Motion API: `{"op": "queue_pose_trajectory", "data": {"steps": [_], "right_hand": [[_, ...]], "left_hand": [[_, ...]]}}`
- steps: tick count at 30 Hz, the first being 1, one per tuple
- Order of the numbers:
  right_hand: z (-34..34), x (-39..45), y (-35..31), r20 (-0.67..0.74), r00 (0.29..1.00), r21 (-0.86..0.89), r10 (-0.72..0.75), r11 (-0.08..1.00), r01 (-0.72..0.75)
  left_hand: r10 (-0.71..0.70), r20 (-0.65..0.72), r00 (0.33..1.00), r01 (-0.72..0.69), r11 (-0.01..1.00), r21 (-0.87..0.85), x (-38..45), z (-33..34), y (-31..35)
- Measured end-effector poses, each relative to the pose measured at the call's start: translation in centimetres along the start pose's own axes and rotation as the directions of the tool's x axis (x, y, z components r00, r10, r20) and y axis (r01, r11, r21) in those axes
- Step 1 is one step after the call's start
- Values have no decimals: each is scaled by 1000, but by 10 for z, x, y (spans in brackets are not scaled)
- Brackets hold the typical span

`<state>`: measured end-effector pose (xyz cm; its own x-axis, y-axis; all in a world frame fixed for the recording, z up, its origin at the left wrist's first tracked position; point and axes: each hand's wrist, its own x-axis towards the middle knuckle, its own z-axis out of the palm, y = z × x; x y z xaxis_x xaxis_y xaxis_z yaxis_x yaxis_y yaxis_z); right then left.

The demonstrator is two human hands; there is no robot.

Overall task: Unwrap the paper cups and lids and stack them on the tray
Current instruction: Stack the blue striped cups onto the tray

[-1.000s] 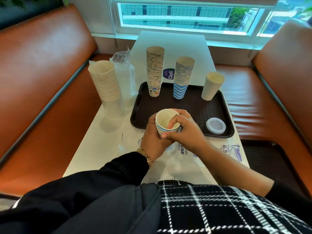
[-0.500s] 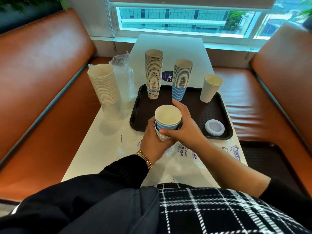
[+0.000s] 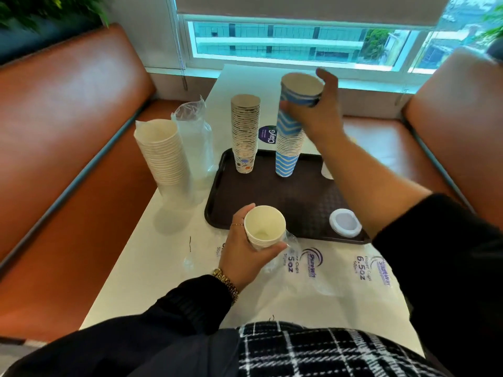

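Nearest me, my left hand (image 3: 246,253) grips a short nest of white cups (image 3: 263,227), mouth up and empty, just short of the brown tray (image 3: 294,197) on the bench (image 3: 152,257). A lid (image 3: 345,223) lies right of it. Beyond, my right hand (image 3: 317,107) curls round blue-striped cups (image 3: 299,91) atop the striped stack (image 3: 288,148).

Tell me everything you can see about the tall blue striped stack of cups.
The blue striped cup stack stands upright on the far part of the dark brown tray, right of a speckled stack. It looks like paper, with blue and white wavy stripes. The right hand grips the tilted top cups, apparently fitting them on.
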<state>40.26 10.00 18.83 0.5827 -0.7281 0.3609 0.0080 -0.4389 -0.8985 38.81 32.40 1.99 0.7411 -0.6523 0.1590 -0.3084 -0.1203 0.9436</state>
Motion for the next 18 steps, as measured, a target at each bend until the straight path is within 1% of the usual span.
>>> {"op": "queue_pose_trajectory", "data": {"steps": [3,5,7,12,15,16,18], "right_hand": [[4,49,0,-79,996,-59,37,997,-42],[7,78,20,-73,996,-97,48,994,-55],[12,97,46,-54,993,-146,104,983,-111],[16,64,73,-45,969,-287,242,926,-244],[11,42,88,-77,969,-329,235,911,-247],[9,35,93,-98,973,-340,207,912,-228],[6,16,92,-130,977,-313,172,927,-205]], "left_hand": [[-13,1,1000,13,1000,9,0,0,0],[-22,5,1000,22,1000,6,0,0,0],[-31,2,1000,31,1000,0,1,0,1],[-37,-1,999,37,999,12,1,0,1],[-29,-1,1000,29,1000,12,0,0,2],[-25,-7,1000,25,1000,8,0,1,2],[-21,-15,1000,21,1000,2,0,1,1]]}}
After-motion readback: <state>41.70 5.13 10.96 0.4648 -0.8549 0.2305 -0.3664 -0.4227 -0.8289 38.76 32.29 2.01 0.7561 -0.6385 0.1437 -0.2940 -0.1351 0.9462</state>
